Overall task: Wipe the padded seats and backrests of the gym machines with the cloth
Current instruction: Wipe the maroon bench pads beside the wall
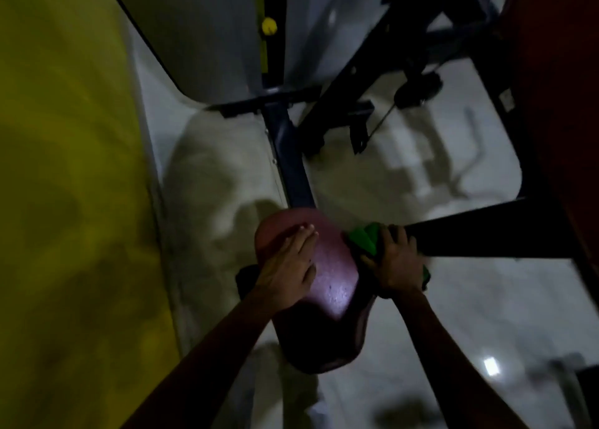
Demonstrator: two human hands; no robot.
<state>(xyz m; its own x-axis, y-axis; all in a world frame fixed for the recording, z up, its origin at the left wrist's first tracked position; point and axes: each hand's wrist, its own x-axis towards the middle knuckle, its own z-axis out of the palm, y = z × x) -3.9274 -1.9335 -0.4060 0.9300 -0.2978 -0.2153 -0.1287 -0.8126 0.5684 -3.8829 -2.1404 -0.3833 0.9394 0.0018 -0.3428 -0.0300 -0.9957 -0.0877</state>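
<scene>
The cloth point(364, 239), one bright green wad, sits at the right edge of the single reddish padded seat point(327, 276), gripped by the right hand point(393, 266) with fingers curled over it; a little green also shows below that hand near the wrist. The left hand point(288, 263) lies flat on the left half of the seat, fingers straight and close together, pointing toward its far rim. The seat is narrow, rounded at the far end, and its near end falls into shadow. A dark metal post point(291, 159) runs from the far rim toward a grey machine housing point(207, 36) carrying one yellow knob point(269, 26). A black bar point(486, 237) reaches in from the right and ends just beside the cloth, crowding that side. Pale glossy floor point(214, 175) lies open to the left of the seat, up to a yellow wall point(71, 169). More dark frame members point(405, 59) stand farther back.
</scene>
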